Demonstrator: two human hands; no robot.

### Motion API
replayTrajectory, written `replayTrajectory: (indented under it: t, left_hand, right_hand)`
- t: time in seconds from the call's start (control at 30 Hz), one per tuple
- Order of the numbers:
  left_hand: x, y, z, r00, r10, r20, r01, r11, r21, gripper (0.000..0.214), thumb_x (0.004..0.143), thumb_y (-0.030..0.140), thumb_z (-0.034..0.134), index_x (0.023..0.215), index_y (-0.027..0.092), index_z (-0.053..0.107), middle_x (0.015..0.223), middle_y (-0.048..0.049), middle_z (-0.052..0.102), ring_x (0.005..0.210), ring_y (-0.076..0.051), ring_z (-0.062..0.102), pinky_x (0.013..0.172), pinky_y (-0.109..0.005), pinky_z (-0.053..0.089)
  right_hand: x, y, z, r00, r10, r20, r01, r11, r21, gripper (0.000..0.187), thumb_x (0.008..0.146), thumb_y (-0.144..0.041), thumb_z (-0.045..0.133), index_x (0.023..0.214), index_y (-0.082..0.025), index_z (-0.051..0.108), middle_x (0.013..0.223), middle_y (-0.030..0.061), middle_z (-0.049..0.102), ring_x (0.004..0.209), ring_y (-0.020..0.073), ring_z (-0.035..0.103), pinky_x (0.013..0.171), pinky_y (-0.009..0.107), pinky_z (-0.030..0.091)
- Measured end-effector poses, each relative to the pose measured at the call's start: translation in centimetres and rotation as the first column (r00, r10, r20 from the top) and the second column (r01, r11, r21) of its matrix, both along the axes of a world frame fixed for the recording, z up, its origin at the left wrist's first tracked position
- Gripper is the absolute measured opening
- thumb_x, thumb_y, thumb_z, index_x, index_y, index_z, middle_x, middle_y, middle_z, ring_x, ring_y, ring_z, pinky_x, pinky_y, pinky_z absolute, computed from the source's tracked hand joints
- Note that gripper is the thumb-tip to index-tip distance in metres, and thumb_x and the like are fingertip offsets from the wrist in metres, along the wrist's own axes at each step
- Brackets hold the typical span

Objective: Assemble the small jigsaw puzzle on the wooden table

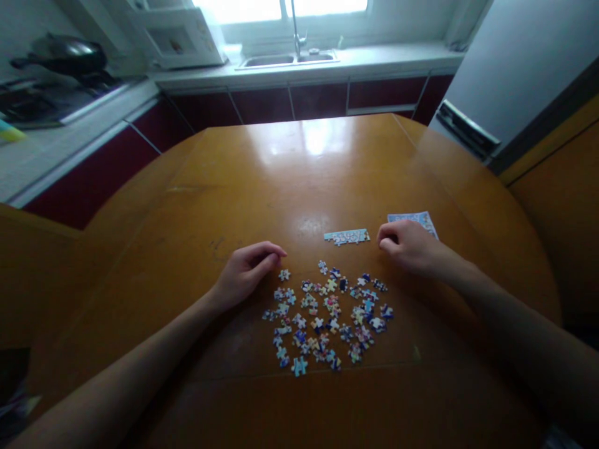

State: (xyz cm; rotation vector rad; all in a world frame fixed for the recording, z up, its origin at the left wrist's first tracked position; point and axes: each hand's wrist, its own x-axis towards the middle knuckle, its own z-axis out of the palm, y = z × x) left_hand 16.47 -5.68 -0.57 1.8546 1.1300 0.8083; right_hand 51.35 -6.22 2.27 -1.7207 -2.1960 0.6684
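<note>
Several loose jigsaw pieces [327,315] lie scattered on the round wooden table [262,181]. A short joined strip of pieces [347,236] lies just beyond them. My left hand [246,272] rests on the table left of the pile, fingers curled together, fingertips close to one loose piece [284,274]. My right hand [410,247] rests right of the strip, fingers curled under; what they hold, if anything, is hidden. Behind my right hand a printed card or picture [414,218] lies partly covered.
A kitchen counter with a sink and tap [292,57] runs under the window at the back. A white microwave [175,37] and a dark pan [65,56] on a stove stand at the left. A grey fridge [510,75] is at the right.
</note>
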Motion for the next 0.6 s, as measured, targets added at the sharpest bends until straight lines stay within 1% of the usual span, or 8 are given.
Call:
replayTrajectory:
  t: [0.13,0.37,0.43,0.5,0.6]
  left_hand:
    - [0.1,0.0,0.0,1.000,0.003,0.010,-0.003,1.000,-0.003,0.017,0.090,0.031,0.060,0.093,0.017,0.070,0.079,-0.0021,0.067,0.071,-0.013,0.060,0.064,-0.021,0.047]
    - [-0.1,0.1,-0.1,1.000,0.004,-0.021,-0.003,1.000,0.019,0.018,0.090,0.032,0.060,0.093,0.017,0.070,0.079,-0.0026,0.068,0.070,-0.014,0.061,0.063,-0.021,0.049]
    - [-0.1,0.1,-0.1,1.000,0.003,-0.028,-0.002,0.999,0.034,0.018,0.090,0.032,0.059,0.093,0.018,0.070,0.078,-0.0021,0.067,0.070,-0.013,0.061,0.062,-0.021,0.049]
    - [0.0,0.0,0.1,0.999,-0.007,-0.042,0.009,0.999,0.048,0.018,0.091,0.032,0.059,0.094,0.018,0.070,0.077,-0.0019,0.067,0.070,-0.013,0.061,0.062,-0.021,0.049]
    - [0.1,-0.2,0.2,0.994,-0.058,-0.089,0.064,0.995,0.074,0.018,0.092,0.032,0.058,0.095,0.018,0.069,0.082,-0.0028,0.068,0.073,-0.014,0.062,0.065,-0.022,0.049]
  right_hand:
    - [0.5,0.2,0.0,1.000,-0.012,-0.016,0.013,1.000,0.023,0.018,0.077,-0.016,0.050,0.064,-0.019,0.063,0.065,0.0037,0.065,0.059,0.0155,0.056,0.056,0.030,0.036]
    - [0.2,0.0,0.1,0.998,-0.028,-0.048,0.030,0.999,0.045,0.018,0.077,-0.015,0.052,0.069,-0.018,0.067,0.067,0.0039,0.067,0.062,0.0154,0.057,0.058,0.029,0.038]
    - [0.0,-0.1,0.1,0.998,-0.007,-0.065,0.010,0.999,0.051,0.018,0.077,-0.014,0.052,0.070,-0.019,0.068,0.069,0.0039,0.068,0.064,0.0158,0.058,0.060,0.029,0.039]
    - [-0.1,-0.3,0.1,0.995,0.027,-0.093,-0.024,0.999,0.031,0.019,0.078,-0.014,0.052,0.073,-0.019,0.069,0.071,0.0037,0.069,0.065,0.0160,0.059,0.061,0.029,0.040]
    - [-0.4,-0.9,0.3,0.981,0.126,-0.146,-0.129,0.992,-0.012,0.021,0.080,-0.014,0.052,0.083,-0.020,0.071,0.077,0.0031,0.070,0.068,0.0154,0.059,0.063,0.028,0.042]
